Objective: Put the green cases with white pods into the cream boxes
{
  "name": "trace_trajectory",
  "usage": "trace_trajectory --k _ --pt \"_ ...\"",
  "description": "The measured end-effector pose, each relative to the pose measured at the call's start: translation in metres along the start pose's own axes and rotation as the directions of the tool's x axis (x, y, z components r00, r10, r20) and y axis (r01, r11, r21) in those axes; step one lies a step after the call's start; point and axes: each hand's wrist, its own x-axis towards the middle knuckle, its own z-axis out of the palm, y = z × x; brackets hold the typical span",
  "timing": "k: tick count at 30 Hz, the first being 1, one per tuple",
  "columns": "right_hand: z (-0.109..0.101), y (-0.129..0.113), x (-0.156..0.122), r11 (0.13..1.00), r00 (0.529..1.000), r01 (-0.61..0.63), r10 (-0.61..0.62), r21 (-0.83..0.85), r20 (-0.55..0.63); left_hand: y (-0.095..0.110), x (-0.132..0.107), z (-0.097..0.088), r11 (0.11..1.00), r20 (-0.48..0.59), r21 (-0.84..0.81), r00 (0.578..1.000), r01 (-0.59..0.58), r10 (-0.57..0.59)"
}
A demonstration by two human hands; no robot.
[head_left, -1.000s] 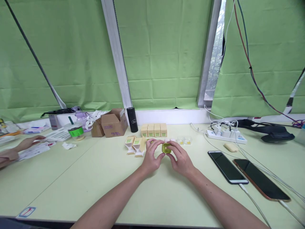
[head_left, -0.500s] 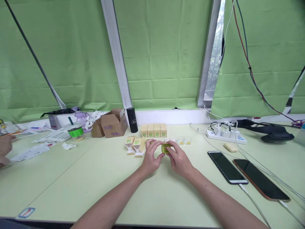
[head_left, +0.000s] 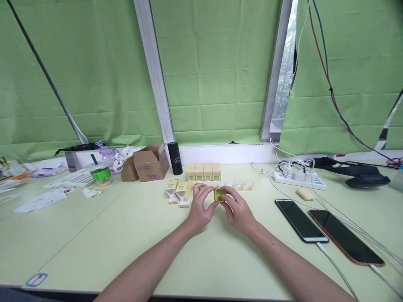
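Note:
Both my hands meet over the middle of the pale green table (head_left: pixel 94 235). My left hand (head_left: pixel 201 207) and my right hand (head_left: pixel 237 209) pinch a small olive-green square case (head_left: pixel 219 195) between their fingertips, just above the table top. Behind my left hand lie two opened beige boxes (head_left: pixel 178 192) with green labels. A row of several closed beige boxes (head_left: pixel 203 172) stands farther back. Two small clear containers (head_left: pixel 244 185) sit beyond my right hand.
Two phones (head_left: pixel 300 220) lie on charging cables at the right, near a white power strip (head_left: pixel 299 178). A black cylinder (head_left: pixel 174 157), brown cardboard boxes (head_left: pixel 147 163), a lidded cup (head_left: pixel 100 173) and papers (head_left: pixel 40 200) occupy the back left. Green curtains hang behind.
A neighbour's hand at the far left edge drew back and has left the view. My hands and the green case have hardly moved.

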Motion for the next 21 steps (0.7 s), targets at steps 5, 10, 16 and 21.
trace_trajectory --k 5,10,16,21 --pt "-0.0017 -0.0018 0.0023 1.000 1.000 -0.009 0.009 0.009 0.025 0.0002 -0.0005 0.0011 1.000 -0.012 0.000 1.000 -0.002 0.002" --pt "-0.0021 -0.0018 0.0037 1.000 0.999 0.003 -0.003 -0.011 0.040 0.0001 -0.0007 0.0012 1.000 -0.015 0.004 1.000 0.005 -0.005" --pt "-0.0011 -0.0020 0.0020 0.999 1.000 -0.029 0.029 0.025 0.008 0.0035 -0.0012 -0.0013 1.000 0.001 -0.002 1.000 0.010 -0.010" --pt "0.0007 -0.0026 -0.0007 0.988 0.990 -0.129 0.133 0.087 -0.043 0.0055 -0.0008 -0.0052 1.000 0.008 -0.010 1.000 -0.014 0.014"
